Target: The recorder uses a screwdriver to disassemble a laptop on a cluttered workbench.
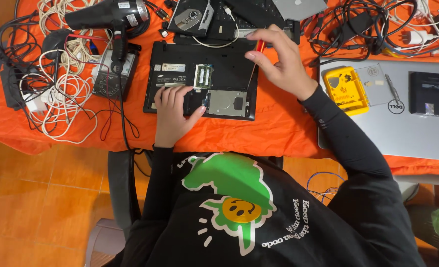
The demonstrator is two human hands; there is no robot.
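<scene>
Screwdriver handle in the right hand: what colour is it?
Red, peeking from the right hand gripping the screwdriver; head view.

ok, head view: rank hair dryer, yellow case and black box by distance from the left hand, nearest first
From the left hand, flat on the opened laptop base:
1. Hair dryer, up and to the left at the table's far edge.
2. Yellow case, to the right, on the closed silver laptop.
3. Black box, farther right on that same silver laptop.

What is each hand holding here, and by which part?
The right hand grips a screwdriver by its red handle. The left hand holds nothing; it rests flat on the black laptop.
</scene>
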